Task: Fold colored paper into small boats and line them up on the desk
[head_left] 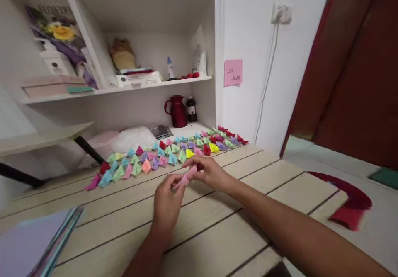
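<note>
Between my two hands is a small piece of folded pink paper (185, 177), raised over the slatted wooden tabletop (124, 215). My left hand (169, 196) pinches its lower left end with thumb and fingers. At the upper right end, my right hand (209, 172) is closed on the same paper. Part of the paper is hidden by my fingers. Just beyond my hands, rows of small folded paper boats (155, 163) in many colours stand along the back of the table.
A stack of coloured paper (40, 239) lies at the left front. Behind the boats rise white shelves (139, 87) with a dark red jug (178, 112) and a dark bottle (191, 109). A pink note (233, 72) hangs on the wall. A red stool (348, 202) stands right of the table.
</note>
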{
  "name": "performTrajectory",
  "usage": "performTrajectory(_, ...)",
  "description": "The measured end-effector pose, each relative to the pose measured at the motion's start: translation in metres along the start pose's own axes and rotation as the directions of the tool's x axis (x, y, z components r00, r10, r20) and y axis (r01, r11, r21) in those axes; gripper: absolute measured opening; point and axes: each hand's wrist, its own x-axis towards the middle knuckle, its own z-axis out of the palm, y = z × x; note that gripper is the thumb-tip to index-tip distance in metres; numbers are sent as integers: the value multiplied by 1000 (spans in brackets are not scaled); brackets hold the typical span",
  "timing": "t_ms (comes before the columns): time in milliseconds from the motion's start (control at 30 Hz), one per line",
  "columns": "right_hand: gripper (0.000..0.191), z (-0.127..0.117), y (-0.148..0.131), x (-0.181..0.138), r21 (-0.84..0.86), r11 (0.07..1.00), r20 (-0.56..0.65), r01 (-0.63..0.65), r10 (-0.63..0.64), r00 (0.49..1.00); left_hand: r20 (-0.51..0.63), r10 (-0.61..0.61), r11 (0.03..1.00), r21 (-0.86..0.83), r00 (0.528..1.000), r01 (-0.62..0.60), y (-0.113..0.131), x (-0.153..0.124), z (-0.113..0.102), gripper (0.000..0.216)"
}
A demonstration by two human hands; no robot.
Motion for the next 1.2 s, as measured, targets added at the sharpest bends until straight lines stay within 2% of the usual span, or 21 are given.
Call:
performTrajectory(133, 20, 1, 2, -1, 2, 1000, 30, -3, 3, 1000, 13, -79, 996, -40, 997, 80, 3, -1, -4, 17)
performTrajectory(333, 20, 4, 1, -1, 111, 993, 18, -30, 28, 999, 76, -233, 939, -243, 969, 245, 7, 0, -3, 19)
performTrajectory(567, 60, 6, -5, -3, 370, 910, 65, -187, 175, 982, 84, -142, 972, -176, 986, 156, 7, 0, -4, 15)
performTrajectory(667, 66, 8, -12, -6, 439, 856, 76, -273, 268, 960, 95, -97, 981, -157, 991, 112, 9, -2, -2, 14)
performTrajectory(833, 51, 10, -15, -7, 458, 821, 66, -341, 351, 934, 77, -64, 989, -126, 995, 73, 11, -6, -1, 13)
performTrajectory(967, 32, 11, -15, -6, 429, 849, 48, -309, 320, 946, 58, -50, 994, -97, 997, 55, 8, -8, 0, 13)
performTrajectory(1200, 27, 12, -23, -8, 419, 877, -12, -235, 264, 964, 61, -50, 992, -111, 997, 57, 14, -11, 0, 15)
